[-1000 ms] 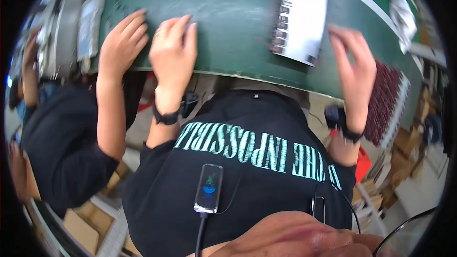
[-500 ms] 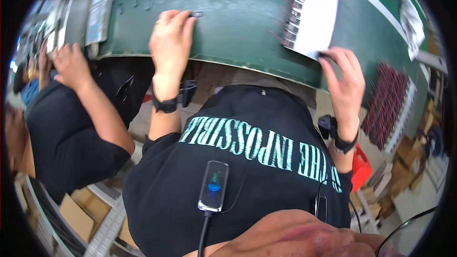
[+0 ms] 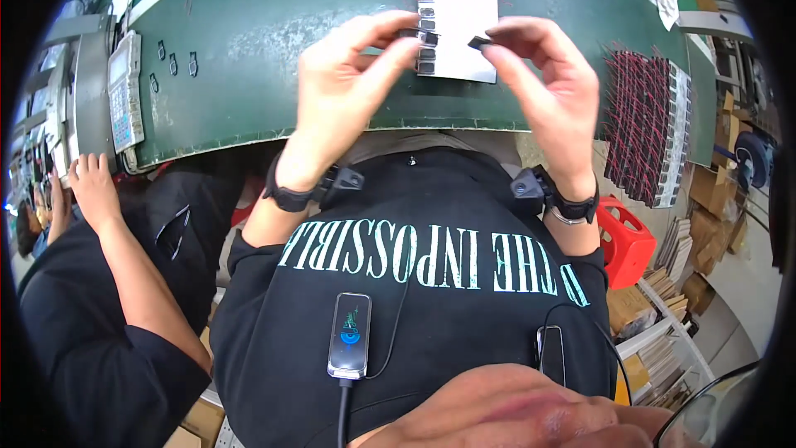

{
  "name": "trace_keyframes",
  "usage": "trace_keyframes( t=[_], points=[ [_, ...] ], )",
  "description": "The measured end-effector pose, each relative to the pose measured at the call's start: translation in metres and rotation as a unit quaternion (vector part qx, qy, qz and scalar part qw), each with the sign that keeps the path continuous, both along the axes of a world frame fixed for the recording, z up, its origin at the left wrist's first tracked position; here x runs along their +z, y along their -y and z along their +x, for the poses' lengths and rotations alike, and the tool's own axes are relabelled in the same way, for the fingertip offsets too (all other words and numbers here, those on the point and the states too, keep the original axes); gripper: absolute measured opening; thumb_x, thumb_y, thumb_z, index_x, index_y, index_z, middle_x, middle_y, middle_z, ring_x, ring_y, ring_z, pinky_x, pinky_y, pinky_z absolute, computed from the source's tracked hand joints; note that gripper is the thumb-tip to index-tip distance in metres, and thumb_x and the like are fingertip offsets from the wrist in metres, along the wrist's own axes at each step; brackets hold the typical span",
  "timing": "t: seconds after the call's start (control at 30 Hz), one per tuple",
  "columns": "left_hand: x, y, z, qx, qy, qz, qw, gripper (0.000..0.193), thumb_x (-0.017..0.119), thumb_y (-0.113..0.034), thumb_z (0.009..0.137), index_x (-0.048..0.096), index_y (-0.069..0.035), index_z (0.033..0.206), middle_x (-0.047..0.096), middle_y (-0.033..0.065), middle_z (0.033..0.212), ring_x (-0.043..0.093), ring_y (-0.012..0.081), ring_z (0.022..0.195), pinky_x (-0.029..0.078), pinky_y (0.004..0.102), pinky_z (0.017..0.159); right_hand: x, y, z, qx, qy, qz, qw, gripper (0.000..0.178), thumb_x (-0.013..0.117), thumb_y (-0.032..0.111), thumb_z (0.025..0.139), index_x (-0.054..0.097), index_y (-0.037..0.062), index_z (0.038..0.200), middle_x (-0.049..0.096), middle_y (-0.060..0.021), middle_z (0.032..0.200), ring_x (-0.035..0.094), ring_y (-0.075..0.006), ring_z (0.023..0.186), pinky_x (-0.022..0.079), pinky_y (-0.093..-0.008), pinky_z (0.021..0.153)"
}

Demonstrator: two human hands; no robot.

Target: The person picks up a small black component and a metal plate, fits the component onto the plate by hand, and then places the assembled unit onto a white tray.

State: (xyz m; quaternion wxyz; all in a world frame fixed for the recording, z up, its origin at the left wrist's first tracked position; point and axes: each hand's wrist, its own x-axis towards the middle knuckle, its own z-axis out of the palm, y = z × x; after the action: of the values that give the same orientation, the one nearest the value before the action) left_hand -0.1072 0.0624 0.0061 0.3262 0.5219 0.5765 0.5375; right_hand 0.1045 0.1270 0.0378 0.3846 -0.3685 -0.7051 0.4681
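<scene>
My left hand (image 3: pixel 348 79) pinches a small dark rectangular part with a pale rim (image 3: pixel 428 36) between thumb and fingertips, over the left edge of a white board (image 3: pixel 464 12). A row of similar small dark parts (image 3: pixel 427 12) lines that edge, with thin red wires sticking out. My right hand (image 3: pixel 551 66) has thumb and forefinger closed on a small flat black piece (image 3: pixel 478 42), above the board's near right side. A short gap separates the two held pieces. Farther left on the green table (image 3: pixel 274 58) lie several loose small dark parts (image 3: pixel 172 64).
At the table's right end stands a dense stack of red-wired parts on strips (image 3: pixel 638 124). A grey device with keys (image 3: pixel 126 91) sits at the left edge. Beside me on the left is another person's arm (image 3: pixel 141 282). A red stool (image 3: pixel 626 241) stands low on the right.
My left hand has lifted a small dark part off the table and brought it right, to the white board. My right hand has moved from the board's near corner toward it. The view has shifted right.
</scene>
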Motion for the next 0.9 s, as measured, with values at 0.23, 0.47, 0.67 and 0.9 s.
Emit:
trace_keyframes(
  t=[0.23, 0.47, 0.67, 0.9],
  points=[
    [-0.009, -0.011, 0.022, -0.05, 0.108, -0.011, 0.993, 0.029, 0.07, -0.003, 0.091, 0.07, -0.002, 0.121, 0.073, 0.009, 0.104, 0.072, 0.0127, 0.087, 0.058, 0.0249, 0.079, -0.007, -0.01, -0.016, 0.022, -0.009, -0.061, 0.998, 0.012, 0.068, 0.004, 0.093, 0.069, 0.0001, 0.105, 0.069, 0.0006, 0.095, 0.062, -0.0047, 0.088, 0.049, -0.0198, 0.08],
    [-0.01, -0.012, 0.023, -0.046, 0.16, -0.03, 0.986, 0.03, 0.068, 0.0, 0.092, 0.069, 0.001, 0.122, 0.074, 0.0086, 0.102, 0.072, 0.0127, 0.09, 0.058, 0.024, 0.081, -0.013, -0.015, -0.017, 0.038, 0.003, -0.115, 0.993, 0.012, 0.069, 0.005, 0.093, 0.069, 0.0005, 0.104, 0.068, 0.0008, 0.096, 0.061, -0.005, 0.085, 0.05, -0.0202, 0.079],
    [-0.011, -0.012, 0.023, -0.055, 0.156, -0.025, 0.986, 0.03, 0.069, 0.001, 0.092, 0.069, 0.001, 0.122, 0.075, 0.0086, 0.101, 0.072, 0.0123, 0.09, 0.058, 0.0237, 0.08, -0.025, -0.032, -0.009, 0.084, -0.026, -0.122, 0.989, 0.011, 0.069, 0.007, 0.094, 0.065, 0.002, 0.103, 0.067, -0.001, 0.102, 0.063, -0.0069, 0.086, 0.053, -0.0222, 0.079],
    [-0.004, -0.012, 0.025, -0.059, 0.131, -0.026, 0.989, 0.029, 0.069, 0.002, 0.091, 0.069, 0.002, 0.12, 0.075, 0.0087, 0.101, 0.072, 0.0121, 0.087, 0.059, 0.0228, 0.078, -0.02, -0.04, -0.005, 0.167, -0.103, -0.29, 0.937, 0.011, 0.068, 0.008, 0.095, 0.061, 0.0034, 0.102, 0.066, -0.0032, 0.104, 0.065, -0.0089, 0.088, 0.055, -0.0236, 0.081]
  ],
)
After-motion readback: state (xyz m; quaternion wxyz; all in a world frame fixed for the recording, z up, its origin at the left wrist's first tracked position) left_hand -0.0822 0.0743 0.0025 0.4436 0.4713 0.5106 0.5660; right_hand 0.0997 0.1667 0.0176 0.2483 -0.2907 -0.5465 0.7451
